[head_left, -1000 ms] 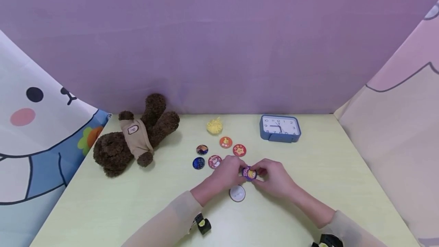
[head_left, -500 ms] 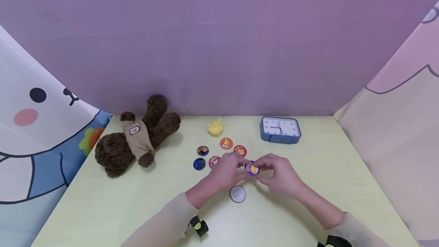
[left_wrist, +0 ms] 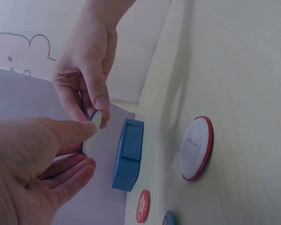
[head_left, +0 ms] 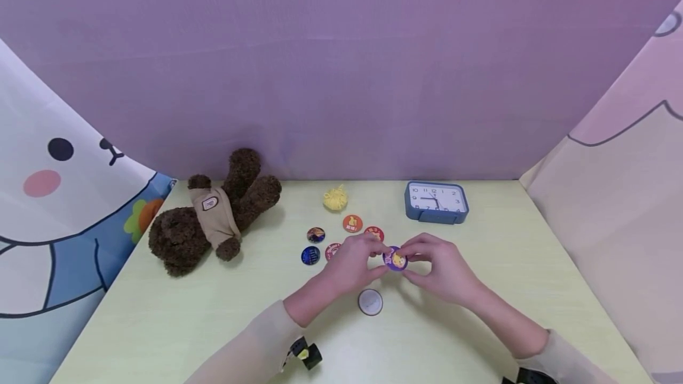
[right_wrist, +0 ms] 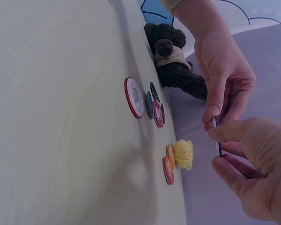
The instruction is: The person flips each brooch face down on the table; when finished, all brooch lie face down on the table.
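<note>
A round purple pin badge (head_left: pixel 395 259) with a yellow cartoon figure is held up between both hands. My left hand (head_left: pixel 353 264) pinches its left edge between thumb and fingers. On the opposite edge my right hand (head_left: pixel 441 269) pinches it too. The badge's pale back (left_wrist: pixel 90 136) shows in the left wrist view, and the right wrist view has it edge-on. Below the hands a badge (head_left: pixel 370 302) lies face down, its white back up and its rim red. A red badge (head_left: pixel 332 250) is partly covered by my left hand.
Face-up badges lie beyond my left hand: orange (head_left: pixel 352 223), red (head_left: pixel 374 233), dark blue (head_left: pixel 310 255) and a multicoloured one (head_left: pixel 316 234). Farther back are a yellow yarn ball (head_left: pixel 335 199) and a blue clock (head_left: pixel 436 201). A brown teddy bear (head_left: pixel 216 215) lies at left.
Both hands have raised the purple badge slightly away from me and to the right, and its printed face shows more fully. The badges on the table stay put.
</note>
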`<state>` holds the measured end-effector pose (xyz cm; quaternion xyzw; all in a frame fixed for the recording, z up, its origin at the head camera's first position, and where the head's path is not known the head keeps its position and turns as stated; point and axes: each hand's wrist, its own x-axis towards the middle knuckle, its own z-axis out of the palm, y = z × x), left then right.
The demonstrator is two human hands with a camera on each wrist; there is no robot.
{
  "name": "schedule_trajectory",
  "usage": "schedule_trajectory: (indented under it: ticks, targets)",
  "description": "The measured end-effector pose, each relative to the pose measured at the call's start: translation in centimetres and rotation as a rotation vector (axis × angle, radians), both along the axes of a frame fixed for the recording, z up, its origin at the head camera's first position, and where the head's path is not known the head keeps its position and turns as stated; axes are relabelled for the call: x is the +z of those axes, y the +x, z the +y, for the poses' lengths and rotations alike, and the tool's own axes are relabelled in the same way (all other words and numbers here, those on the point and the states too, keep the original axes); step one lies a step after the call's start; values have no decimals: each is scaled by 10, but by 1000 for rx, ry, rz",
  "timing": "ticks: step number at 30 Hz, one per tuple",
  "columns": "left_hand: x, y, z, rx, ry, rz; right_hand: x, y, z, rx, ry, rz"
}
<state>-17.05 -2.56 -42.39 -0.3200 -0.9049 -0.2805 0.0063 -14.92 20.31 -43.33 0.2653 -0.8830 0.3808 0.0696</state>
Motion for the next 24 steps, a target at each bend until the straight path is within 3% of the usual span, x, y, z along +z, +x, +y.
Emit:
schedule_trajectory:
  ticks: [9,16,24]
  targets:
    - [10,3,-4,4,109,-11,6,-2,7,31,-72,25]
    - [12,0,-4,-9,236,33,9,-5,8,45,-172,58]
    - [12,-3,-3,35,338,90,13,-4,7,-15,-163,123]
